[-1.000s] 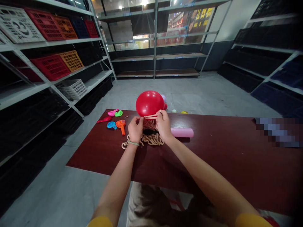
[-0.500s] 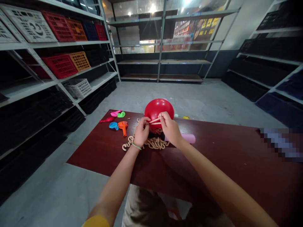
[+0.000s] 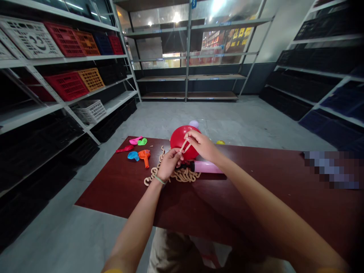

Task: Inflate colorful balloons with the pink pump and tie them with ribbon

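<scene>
a pale tan, looped, slender band (image 3: 185, 147) is held between the two hands, in front of a round, glossy red inflated balloon (image 3: 178, 137) at the far edge of a dark reddish-brown table (image 3: 250, 204). one end of the loop is pinched by the fingers of the left hand (image 3: 170, 163); the other is gripped narrowly between thumb and fingers of the right hand (image 3: 201, 145). the balloon's front is partly covered by the hands, its neck is hidden, and whether it is touched by either hand cannot be told.

just below the hands, the space is crowded by a heap of curled tan strands (image 3: 185, 175) and a pink cylinder with a black end (image 3: 209, 167), partly overlapped by the right forearm. to the left, limp pink, green, red, blue and orange balloons (image 3: 144, 155) are spread near the corner. a lavender round object (image 3: 193, 124) is half hidden behind the red balloon; a yellow one (image 3: 220, 142) is cut off by the table edge. at the right, a patch (image 3: 332, 170) is blurred into blocks.

farther off, a white plastic crate with a smiling-face cut-out (image 3: 32, 38) is shelved beside coloured crates (image 3: 66, 40). yellow lettering (image 3: 241, 37) behind the glass and small rack labels cannot be read clearly.
</scene>
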`<state>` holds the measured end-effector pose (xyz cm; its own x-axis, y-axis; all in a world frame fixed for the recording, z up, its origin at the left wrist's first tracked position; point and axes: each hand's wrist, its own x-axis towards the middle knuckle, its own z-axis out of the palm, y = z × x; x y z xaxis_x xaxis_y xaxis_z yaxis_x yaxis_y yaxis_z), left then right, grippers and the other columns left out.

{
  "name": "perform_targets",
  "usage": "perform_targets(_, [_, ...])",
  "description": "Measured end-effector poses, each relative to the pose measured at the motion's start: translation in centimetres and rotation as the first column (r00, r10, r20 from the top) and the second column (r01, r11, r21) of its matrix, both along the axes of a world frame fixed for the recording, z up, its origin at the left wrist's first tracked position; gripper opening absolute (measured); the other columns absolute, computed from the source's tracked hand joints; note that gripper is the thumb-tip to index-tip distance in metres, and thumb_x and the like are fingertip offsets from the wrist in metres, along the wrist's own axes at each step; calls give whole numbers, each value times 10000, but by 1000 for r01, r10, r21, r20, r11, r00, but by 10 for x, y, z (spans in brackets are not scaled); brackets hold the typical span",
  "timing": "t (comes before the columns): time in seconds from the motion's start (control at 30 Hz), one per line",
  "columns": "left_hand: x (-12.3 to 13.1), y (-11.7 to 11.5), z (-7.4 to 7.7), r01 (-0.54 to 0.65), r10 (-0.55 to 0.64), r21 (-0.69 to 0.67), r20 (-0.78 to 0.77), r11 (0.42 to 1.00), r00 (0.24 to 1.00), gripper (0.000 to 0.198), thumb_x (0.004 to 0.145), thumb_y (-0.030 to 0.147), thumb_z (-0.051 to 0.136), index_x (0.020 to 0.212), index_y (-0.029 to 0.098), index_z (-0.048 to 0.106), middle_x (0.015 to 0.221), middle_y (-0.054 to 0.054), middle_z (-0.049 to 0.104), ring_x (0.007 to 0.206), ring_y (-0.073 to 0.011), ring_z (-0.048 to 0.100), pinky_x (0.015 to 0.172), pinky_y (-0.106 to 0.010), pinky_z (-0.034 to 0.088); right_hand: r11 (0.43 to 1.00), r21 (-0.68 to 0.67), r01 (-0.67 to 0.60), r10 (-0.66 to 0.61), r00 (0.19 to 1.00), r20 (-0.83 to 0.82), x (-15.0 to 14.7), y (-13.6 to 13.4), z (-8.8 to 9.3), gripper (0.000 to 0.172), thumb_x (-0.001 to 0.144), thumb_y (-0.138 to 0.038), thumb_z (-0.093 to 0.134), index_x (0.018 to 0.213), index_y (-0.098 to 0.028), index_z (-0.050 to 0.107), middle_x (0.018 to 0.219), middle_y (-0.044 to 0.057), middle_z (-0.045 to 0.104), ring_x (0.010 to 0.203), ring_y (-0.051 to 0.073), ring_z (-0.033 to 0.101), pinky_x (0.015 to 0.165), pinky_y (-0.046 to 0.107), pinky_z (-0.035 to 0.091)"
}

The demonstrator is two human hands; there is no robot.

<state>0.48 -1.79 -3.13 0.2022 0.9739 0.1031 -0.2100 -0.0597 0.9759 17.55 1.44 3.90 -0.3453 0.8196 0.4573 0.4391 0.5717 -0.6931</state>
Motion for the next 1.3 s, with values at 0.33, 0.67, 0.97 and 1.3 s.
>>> perform_targets(0.33, [-4, -3, -3, -83, 302, 400, -524, 913, 796, 301, 952, 402, 480, 755, 192, 569, 642, 3, 577, 608, -131, 532, 608, -243, 397, 978, -96, -183, 189, 981, 54, -5, -7, 14, 142, 877, -291, 515, 1010, -249, 487, 707, -48, 534, 653, 128, 526, 644, 290, 393])
perform_targets(0.67, [-3, -4, -9, -18, 452, 572, -629, 820, 632, 287, 938, 301, 504, 676, 197, 554, 688, -45, 610, 670, -176, 560, 673, -288, 410, 978, 1, -208, 204, 959, 197, -30, -4, 15, 94, 896, -287, 576, 966, -246, 528, 850, -18, 649, 746, 139, 571, 682, 298, 397])
perform_targets(0.97, [-2, -2, -9, -184, 381, 397, -505, 899, 774, 389, 977, 403, 400, 689, 196, 557, 589, 10, 549, 568, -130, 497, 581, -243, 373, 941, 330, -81, -20, 956, 291, 6, -18, -5, 326, 943, -172, 415, 1200, -264, 593, 1142, 69, 613, 1085, 237, 510, 973, 438, 407])
perform_targets(1.3, [-9, -1, -10, 195, 414, 590, -729, 783, 545, 270, 956, 271, 435, 742, 198, 583, 735, -54, 621, 708, -181, 571, 702, -290, 422, 905, 422, -49, -115, 928, 355, 12, -41, -40, 320, 955, -213, 473, 1178, -327, 672, 1090, 51, 635, 1011, 220, 488, 903, 389, 402])
